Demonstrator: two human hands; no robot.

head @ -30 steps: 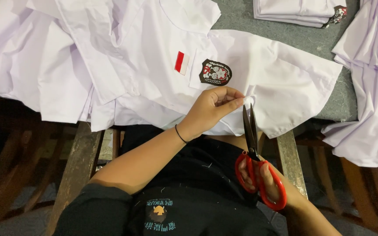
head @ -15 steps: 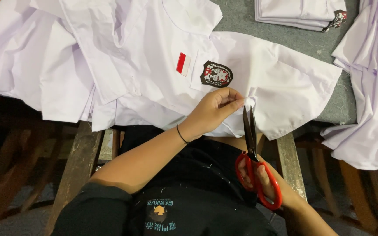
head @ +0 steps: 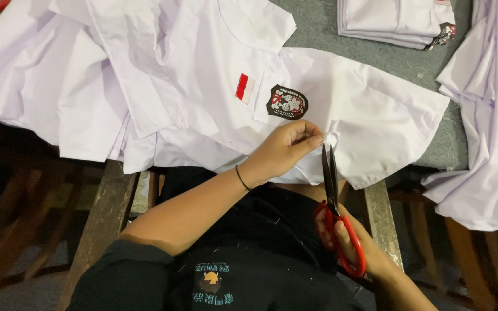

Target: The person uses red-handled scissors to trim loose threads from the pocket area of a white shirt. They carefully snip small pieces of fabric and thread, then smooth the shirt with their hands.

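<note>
Across the grey, felt-like worktop (head: pixel 422 63) a heap of soft, creased white shirts is spreading, and the top white shirt (head: pixel 341 98), with its red-and-white rectangular patch (head: pixel 245 88) and dark shield-shaped badge (head: pixel 287 102), is lying flat with its hem hanging over the near edge. At that hem the left hand (head: pixel 283 151) is pinching a small fold of cloth between fingertips and thumb, while the right hand (head: pixel 347 239) is gripping the red plastic loops of the scissors (head: pixel 334 201), whose narrow steel blades are pointing up, nearly closed, just beside the pinched fold.
</note>
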